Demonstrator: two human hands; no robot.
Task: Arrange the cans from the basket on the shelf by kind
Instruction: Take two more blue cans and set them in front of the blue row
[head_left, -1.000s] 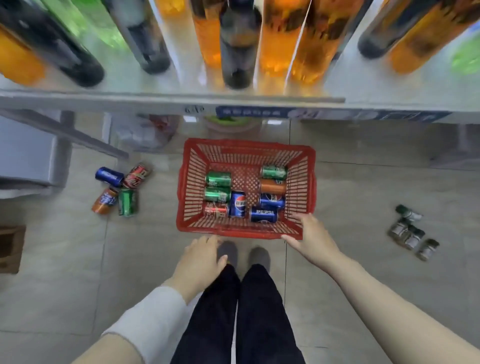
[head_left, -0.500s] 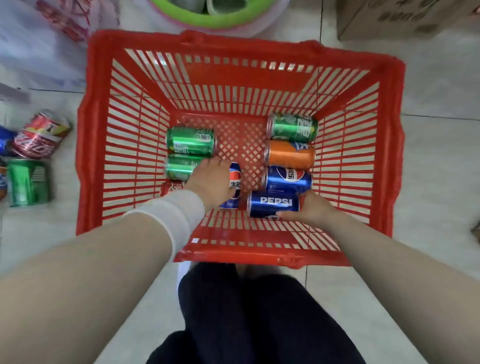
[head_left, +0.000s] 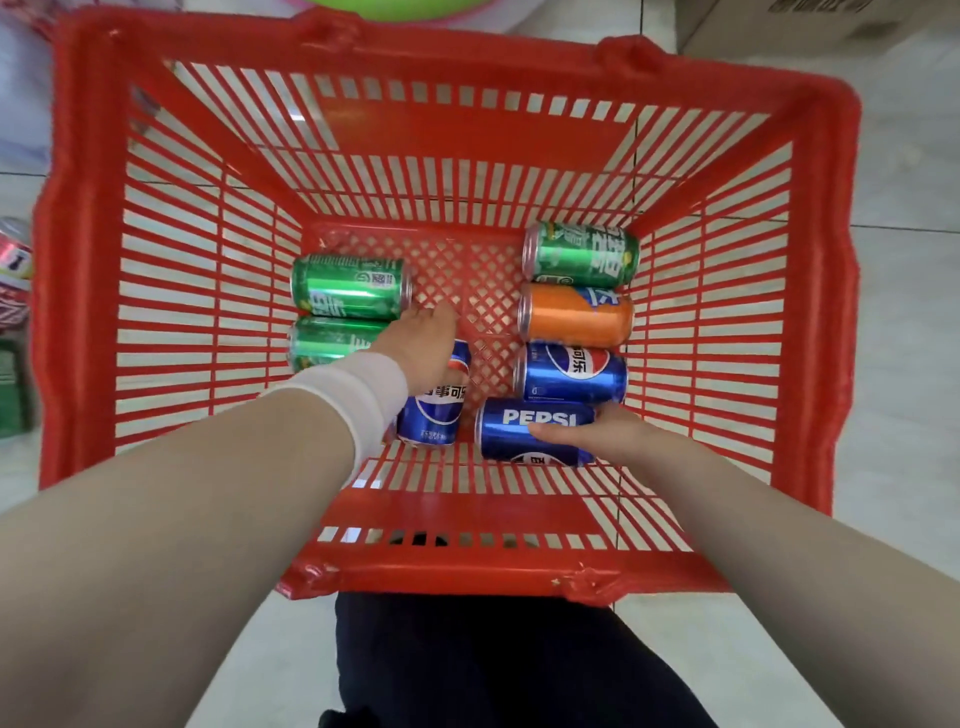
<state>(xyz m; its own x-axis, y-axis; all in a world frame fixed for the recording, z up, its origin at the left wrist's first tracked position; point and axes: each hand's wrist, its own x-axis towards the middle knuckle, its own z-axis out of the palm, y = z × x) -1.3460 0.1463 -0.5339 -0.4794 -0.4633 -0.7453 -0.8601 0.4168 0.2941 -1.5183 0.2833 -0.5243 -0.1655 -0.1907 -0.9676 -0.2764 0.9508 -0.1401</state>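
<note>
While right hand (head_left: 610, 434) curls round the Pepsi can (head_left: 519, 418), left hand (head_left: 423, 343) grip is hidden; pick-up step; next: lift clear of basket (head_left: 467, 577).

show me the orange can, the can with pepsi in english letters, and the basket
orange can (head_left: 575, 316): head view, middle of its side
pepsi can (head_left: 535, 417): head view, on the white lettering
basket (head_left: 467, 574): head view, bare near rim

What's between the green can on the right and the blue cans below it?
An orange can, lying on its side between them; the head view shows it.
</note>
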